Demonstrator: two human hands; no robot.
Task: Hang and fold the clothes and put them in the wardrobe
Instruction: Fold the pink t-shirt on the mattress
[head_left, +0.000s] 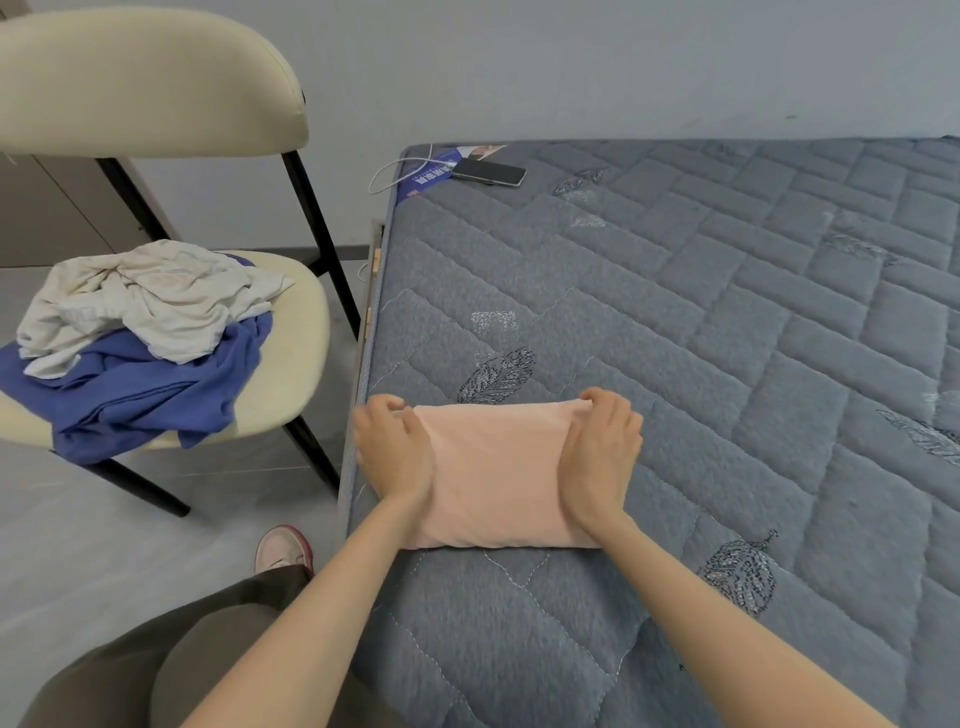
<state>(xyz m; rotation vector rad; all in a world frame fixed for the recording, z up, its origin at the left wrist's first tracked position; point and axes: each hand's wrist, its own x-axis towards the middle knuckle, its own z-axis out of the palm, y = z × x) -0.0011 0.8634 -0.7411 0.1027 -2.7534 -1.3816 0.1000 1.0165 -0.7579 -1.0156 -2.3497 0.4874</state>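
Blue garment — half under white garment

Blue mattress label, white characters too blurred to read, faint illegible lettering on white garment

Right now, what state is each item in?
Pink cloth: folded, flat on the mattress.
Left hand: grips its far left corner.
Right hand: grips its far right corner.
Blue garment: crumpled on the chair.
White garment: crumpled, atop the blue garment.
Phone: lying flat, screen dark.
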